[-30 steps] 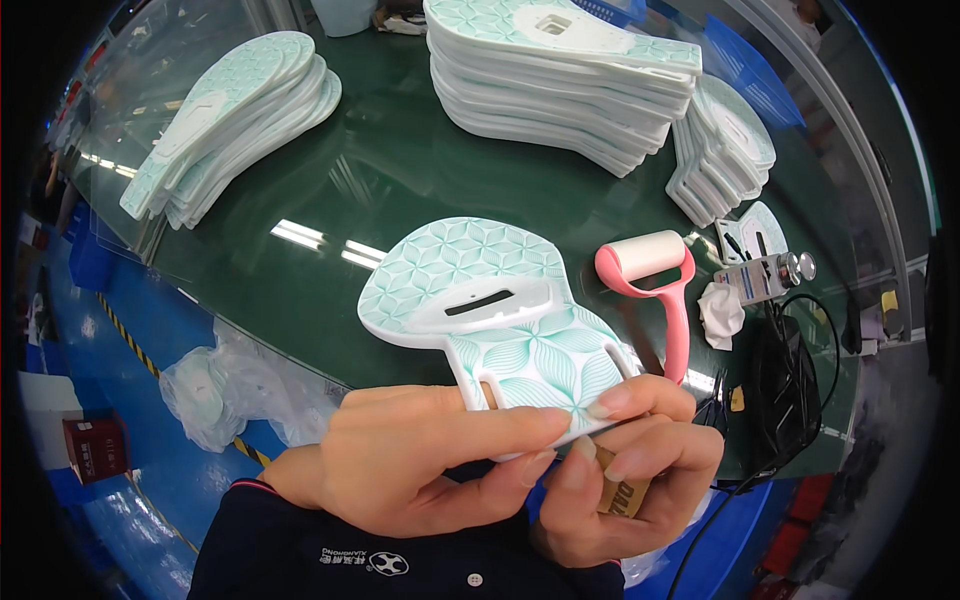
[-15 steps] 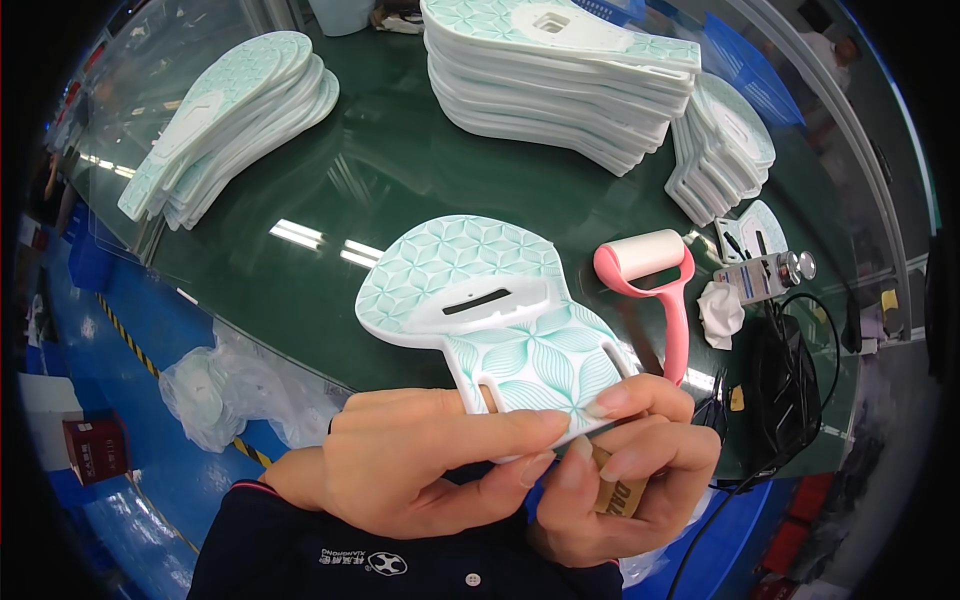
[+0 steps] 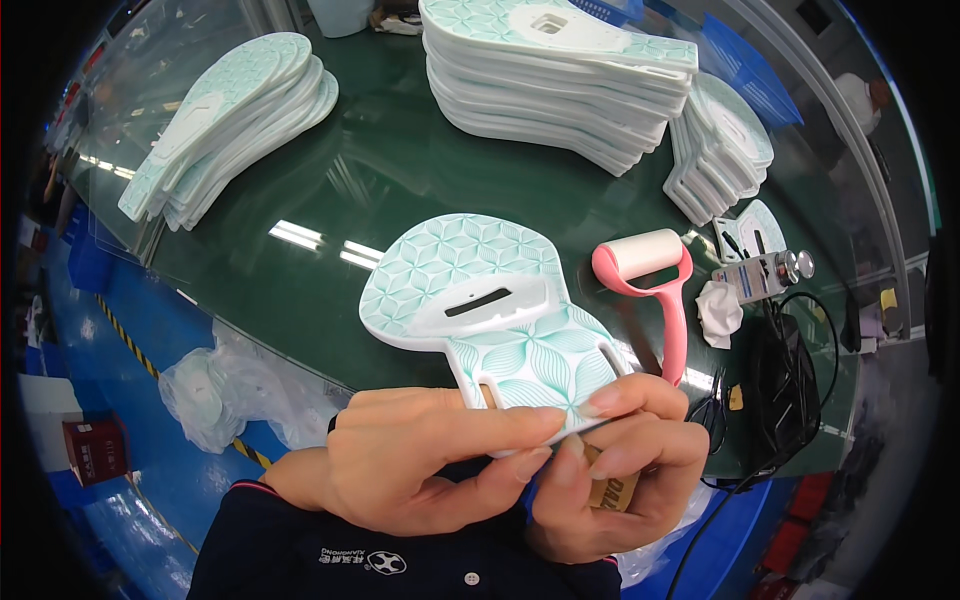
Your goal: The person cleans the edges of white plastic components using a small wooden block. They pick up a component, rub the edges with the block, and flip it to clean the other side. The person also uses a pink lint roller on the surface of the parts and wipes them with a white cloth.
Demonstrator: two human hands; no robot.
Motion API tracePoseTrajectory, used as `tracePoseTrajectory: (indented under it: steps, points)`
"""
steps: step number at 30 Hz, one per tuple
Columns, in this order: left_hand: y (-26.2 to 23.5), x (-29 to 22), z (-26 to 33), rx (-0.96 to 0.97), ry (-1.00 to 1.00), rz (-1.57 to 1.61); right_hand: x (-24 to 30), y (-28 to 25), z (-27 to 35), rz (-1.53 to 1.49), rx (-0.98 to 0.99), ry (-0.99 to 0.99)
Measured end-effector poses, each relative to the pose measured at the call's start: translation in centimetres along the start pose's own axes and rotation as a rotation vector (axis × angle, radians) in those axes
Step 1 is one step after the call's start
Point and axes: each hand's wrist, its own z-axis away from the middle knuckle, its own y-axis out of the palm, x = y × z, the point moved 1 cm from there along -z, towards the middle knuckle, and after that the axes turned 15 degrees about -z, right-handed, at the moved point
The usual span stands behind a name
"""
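I hold a white shoe sole [image 3: 480, 310] with a pale teal leaf pattern in front of my chest, its wide end pointing away from me. My left hand [image 3: 430, 460] pinches its near end from the left, thumb and forefinger on the edge. My right hand [image 3: 620, 460] grips the same end from the right and also has a brown cardboard roll [image 3: 610, 490] tucked in its palm. The sole has a dark slot in a plain white patch at its middle.
A pink lint roller [image 3: 655, 290] lies on the green glass table [image 3: 400, 170] just right of the sole. Stacks of like soles sit at far left [image 3: 230, 120], far centre [image 3: 560, 80] and right [image 3: 720, 150]. A small metal tool [image 3: 765, 272], black cables [image 3: 790, 390] and crumpled cloth [image 3: 718, 310] lie at right.
The sole has shifted very slightly in my hands; otherwise nothing has moved.
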Motion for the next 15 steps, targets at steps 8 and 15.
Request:
tracePoseTrajectory:
  steps: [8, 15]
  points:
    - [0.42, 0.16, 0.08, -0.05, -0.031, 0.032, -0.07, -0.32, 0.09, 0.059, 0.049, 0.015]
    - [0.36, 0.15, 0.41, -0.046, -0.069, 0.057, 0.22, -0.22, 0.16, 0.091, 0.074, 0.07]
